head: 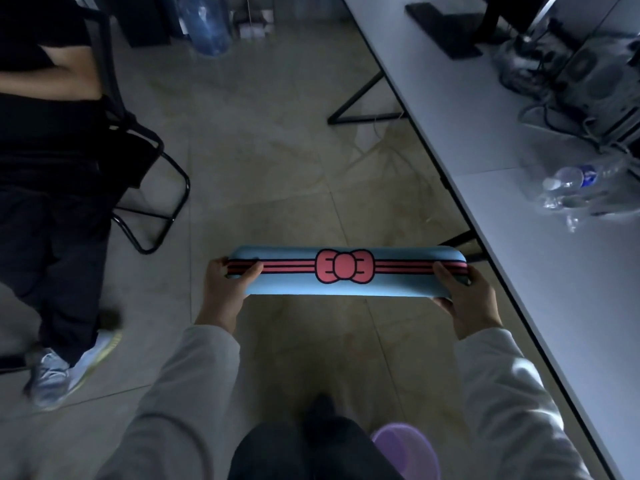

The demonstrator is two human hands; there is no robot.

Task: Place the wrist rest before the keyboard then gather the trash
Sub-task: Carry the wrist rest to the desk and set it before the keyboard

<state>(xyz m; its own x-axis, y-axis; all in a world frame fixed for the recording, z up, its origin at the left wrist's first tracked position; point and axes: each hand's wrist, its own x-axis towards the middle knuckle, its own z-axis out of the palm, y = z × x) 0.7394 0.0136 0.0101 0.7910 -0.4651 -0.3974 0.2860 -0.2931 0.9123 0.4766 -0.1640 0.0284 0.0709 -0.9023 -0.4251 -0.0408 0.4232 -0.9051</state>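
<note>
Left hand [230, 282] and right hand [465, 292] clasped (arms outstretched, level)

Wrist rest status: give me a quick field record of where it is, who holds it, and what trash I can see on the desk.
wrist rest: blue with pink bow, held level over the floor, not yet on the desk
left hand: grips its left end
right hand: grips its right end
desk: to the right
keyboard: not in view
trash: clear plastic bottles lying on the desk
bystander: seated on chair, left
</note>
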